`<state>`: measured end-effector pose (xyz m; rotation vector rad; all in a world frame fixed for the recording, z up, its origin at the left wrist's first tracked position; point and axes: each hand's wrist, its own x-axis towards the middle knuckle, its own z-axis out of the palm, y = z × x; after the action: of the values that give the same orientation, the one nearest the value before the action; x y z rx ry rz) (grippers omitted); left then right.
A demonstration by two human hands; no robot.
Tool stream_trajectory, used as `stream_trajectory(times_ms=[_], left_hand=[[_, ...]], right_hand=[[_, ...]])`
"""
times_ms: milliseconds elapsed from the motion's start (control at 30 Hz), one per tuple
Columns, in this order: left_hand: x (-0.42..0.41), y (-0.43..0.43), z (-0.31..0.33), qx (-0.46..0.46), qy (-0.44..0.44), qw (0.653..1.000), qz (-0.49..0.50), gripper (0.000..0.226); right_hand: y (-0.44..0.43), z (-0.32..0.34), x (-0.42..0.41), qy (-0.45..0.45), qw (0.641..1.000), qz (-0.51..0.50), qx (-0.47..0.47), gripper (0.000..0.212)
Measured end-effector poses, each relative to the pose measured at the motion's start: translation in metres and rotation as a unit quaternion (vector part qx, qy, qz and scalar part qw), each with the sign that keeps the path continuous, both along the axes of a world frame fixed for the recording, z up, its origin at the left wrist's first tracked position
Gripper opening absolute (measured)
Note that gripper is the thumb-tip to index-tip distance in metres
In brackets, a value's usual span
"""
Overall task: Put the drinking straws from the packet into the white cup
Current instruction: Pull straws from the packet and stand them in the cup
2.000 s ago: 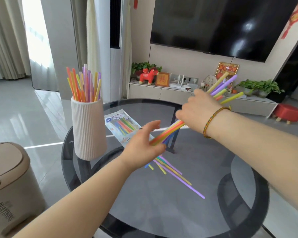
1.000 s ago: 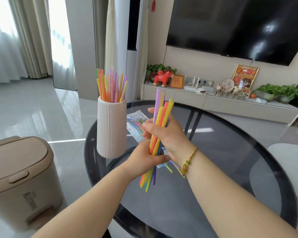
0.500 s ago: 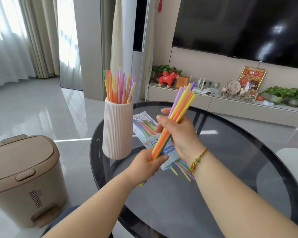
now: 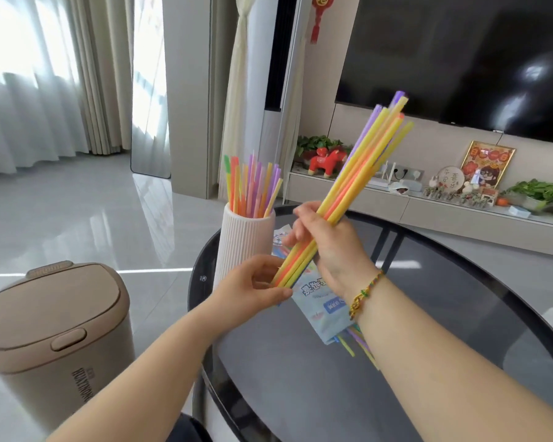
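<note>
A bundle of coloured straws point(image 4: 361, 164) slants up to the right above the table. My right hand point(image 4: 329, 247) grips it round the middle. My left hand point(image 4: 256, 282) holds its lower end, fingers curled round the tips. The ribbed white cup point(image 4: 241, 244) stands at the table's left edge, just left of both hands, with several straws point(image 4: 253, 189) upright in it. The straw packet point(image 4: 323, 307) lies flat on the glass under my right wrist. A few loose straws point(image 4: 355, 342) stick out from beneath the packet and my forearm.
The round dark glass table point(image 4: 428, 314) extends to the right and front. A beige pedal bin point(image 4: 55, 330) stands on the floor at the left. A TV and a low cabinet with plants and ornaments point(image 4: 444, 186) line the far wall.
The bundle went from lying low over the table to held upright, then tilted up to the right. My left hand came onto its lower end. The view shifted closer to the cup.
</note>
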<state>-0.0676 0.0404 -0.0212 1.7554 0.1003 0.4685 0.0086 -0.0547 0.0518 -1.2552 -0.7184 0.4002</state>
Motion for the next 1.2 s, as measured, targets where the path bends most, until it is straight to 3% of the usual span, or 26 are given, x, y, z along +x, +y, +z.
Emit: stream_trajectory(times_ms=[100, 200, 267, 333, 500, 667, 800, 967, 1200], left_hand=[[-0.007, 0.024, 0.009, -0.006, -0.045, 0.994, 0.102, 0.024], [-0.002, 0.047, 0.022, 0.005, -0.113, 0.957, 0.267, 0.028], [0.004, 0.057, 0.031, -0.015, -0.134, 0.943, 0.303, 0.021], [0.009, 0.065, 0.037, -0.027, -0.113, 0.959, 0.259, 0.019], [0.013, 0.070, 0.031, -0.014, -0.051, 0.993, 0.106, 0.074], [0.025, 0.066, 0.016, 0.052, -0.037, 0.990, 0.127, 0.113], [0.032, 0.064, 0.012, 0.048, -0.038, 0.982, 0.177, 0.110], [0.032, 0.063, 0.014, 0.071, -0.032, 0.980, 0.182, 0.095], [0.029, 0.060, 0.018, 0.077, -0.027, 0.978, 0.190, 0.085]], right_hand=[[0.014, 0.022, 0.007, 0.030, 0.997, -0.015, 0.066, 0.028], [0.029, 0.043, 0.013, 0.036, 0.992, -0.024, 0.117, 0.029], [0.039, 0.057, 0.015, 0.054, 0.986, -0.032, 0.152, 0.030], [0.050, 0.067, 0.017, 0.068, 0.981, -0.043, 0.177, 0.033], [0.068, 0.080, 0.024, 0.019, 0.980, -0.113, 0.160, 0.036], [0.082, 0.063, 0.025, -0.057, 0.989, -0.113, 0.081, 0.033], [0.086, 0.052, 0.022, -0.082, 0.994, -0.066, 0.029, 0.026], [0.082, 0.056, 0.022, -0.125, 0.989, -0.075, -0.030, 0.012], [0.078, 0.058, 0.022, -0.121, 0.985, -0.125, 0.008, 0.041]])
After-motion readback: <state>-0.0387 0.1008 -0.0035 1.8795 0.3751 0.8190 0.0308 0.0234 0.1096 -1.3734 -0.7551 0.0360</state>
